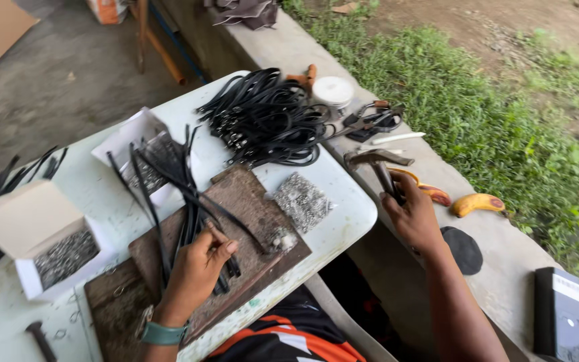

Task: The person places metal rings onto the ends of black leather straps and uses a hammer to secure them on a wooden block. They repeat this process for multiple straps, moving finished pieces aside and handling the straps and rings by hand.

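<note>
Head view is showing me the left hand (196, 268) pinning a bundle of black straps (189, 208) against the wooden board (249, 201) on the desk (343, 214), its grip closing around them. The right hand (413, 218) is gripping a hammer (378, 164) by its handle, over the concrete ledge (504, 268). I'm judging the left fingers (226, 249) as being at risk from a mis-aimed blow, since they're lying right beside the straps

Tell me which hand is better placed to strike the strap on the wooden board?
Probably the right hand: its grip is already around the hammer handle. The left hand is busy pressing the black straps against the wooden board.
</note>
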